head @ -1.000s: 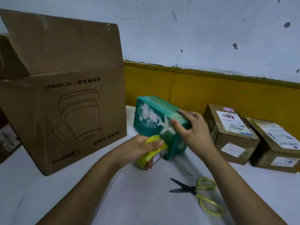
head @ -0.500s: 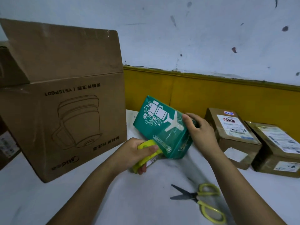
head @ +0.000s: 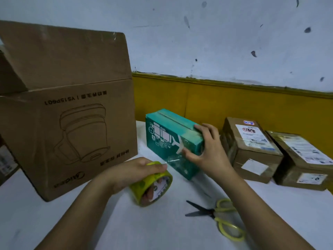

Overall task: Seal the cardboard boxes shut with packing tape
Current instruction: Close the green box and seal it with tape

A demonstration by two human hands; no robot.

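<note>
Near the middle of the white tabletop (head: 162, 230), a teal printed cardboard box (head: 167, 136) is sitting with its long axis running from back-left to front-right, and the flap seam on its top is following that same line. The right hand (head: 209, 152) is clamping the box's near-right end, with its fingers curling over the top edge and its thumb pressing against the front face. The left hand (head: 131, 173) is gripping a yellow-green roll of packing tape (head: 144, 188) just in front of and below the box, thumb lying over the rim and fingers hooking through the core.

A short clear strip of tape (head: 173, 160) is stretching between roll and box. Its free end is apparently sitting under the right thumb.

The strip is leaving the front face toward the person and to the left — across the box's long axis, not along the seam. I judge that the roll hand is going to have to draw out more length while the right hand is steadying the box.

Yellow-handled scissors (head: 218, 215) are lying beside the right forearm with their blades pointing left, so the right hand is the nearer one for cutting.
</note>
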